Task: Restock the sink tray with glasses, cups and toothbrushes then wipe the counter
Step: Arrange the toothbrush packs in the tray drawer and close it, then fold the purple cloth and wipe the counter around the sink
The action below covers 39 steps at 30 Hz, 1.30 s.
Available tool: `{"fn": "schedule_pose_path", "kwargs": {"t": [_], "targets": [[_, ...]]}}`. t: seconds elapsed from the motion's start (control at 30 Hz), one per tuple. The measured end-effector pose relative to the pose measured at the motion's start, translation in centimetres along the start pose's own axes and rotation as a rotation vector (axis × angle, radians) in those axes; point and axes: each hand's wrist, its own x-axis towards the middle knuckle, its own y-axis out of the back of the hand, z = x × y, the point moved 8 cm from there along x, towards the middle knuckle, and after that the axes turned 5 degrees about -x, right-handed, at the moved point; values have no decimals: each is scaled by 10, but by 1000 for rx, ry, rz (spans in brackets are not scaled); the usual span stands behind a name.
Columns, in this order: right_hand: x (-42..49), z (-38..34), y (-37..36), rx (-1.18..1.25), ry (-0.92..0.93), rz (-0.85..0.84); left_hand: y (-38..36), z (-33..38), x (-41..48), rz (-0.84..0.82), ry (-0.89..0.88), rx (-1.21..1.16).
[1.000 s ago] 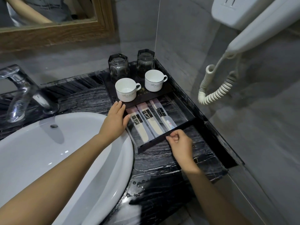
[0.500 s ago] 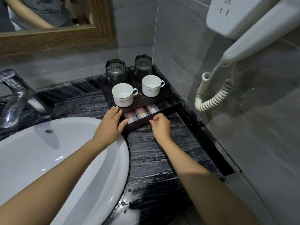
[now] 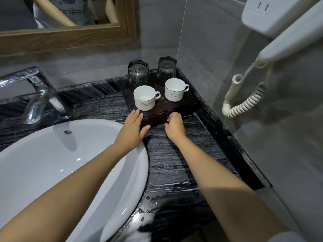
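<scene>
**Both hands at the front of the sink tray**

Your left hand (image 3: 133,126) lies flat with its fingers straight and together. The fingertips rest on the near left corner of the dark tray (image 3: 181,104), and the thumb stretches along the tray's front face. It holds nothing.

Your right hand (image 3: 174,125) is up against the same front face, further right. Its fingers are curled in tight, and thumb and forefinger pinch a small shiny pull (image 3: 168,119) there. The front face sits flush and closed.

The tray stands in the back right corner of the black marbled bench (image 3: 174,163), against both wall tiles. On top of it, two white cups stand upright with their handles to the right: the left cup (image 3: 144,98) is nearer you and the right cup (image 3: 174,92) is a little further back. Behind them, two dark faceted glasses stand side by side, the left glass (image 3: 138,74) and the right glass (image 3: 167,69). They look to be mouth down.

The white basin (image 3: 70,163) fills the left of the bench, under your left forearm, with the chrome tap (image 3: 35,95) behind it. Water drops (image 3: 153,201) sit on the bench near the basin's front rim. A white wall hair dryer (image 3: 288,41) hangs at the right, its coiled cord (image 3: 244,102) looping below it.
</scene>
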Motion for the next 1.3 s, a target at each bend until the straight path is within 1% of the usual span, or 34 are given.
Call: {"fn": "schedule_pose_path", "kwargs": {"t": [0.17, 0.27, 0.37, 0.43, 0.53, 0.67, 0.73, 0.83, 0.97, 1.17, 1.23, 1.3], "targets": [[-4, -7, -4, -169, 66, -88, -4, -4, 1, -51, 11, 13], [-13, -12, -4, -279, 53, -148, -2, -9, -6, -91, 10, -3], [-29, -23, -4, -351, 37, -187, 8, -22, -28, -104, 61, 23], [-44, -31, -6, -425, 33, -230, 14, -33, -47, -151, 108, 100], [-69, -48, -16, -536, 44, -360, 25, -49, -77, -261, 155, 171], [-109, -77, -32, -670, 104, -559, 47, -74, -124, -442, 250, 101], [-134, -96, -41, -722, 160, -633, 64, -85, -151, -472, 305, 61], [-181, -126, -58, -798, 259, -726, 92, -95, -194, -459, 330, 32], [-253, -167, -86, -826, 363, -820, 130, -103, -260, -416, 314, -1], [-353, -230, -140, -804, 566, -894, 172, -142, -371, -347, 380, -94], [-379, -249, -157, -819, 624, -893, 184, -161, -405, -300, 410, -107], [-401, -269, -174, -792, 695, -881, 198, -180, -433, -220, 446, -125]]}}
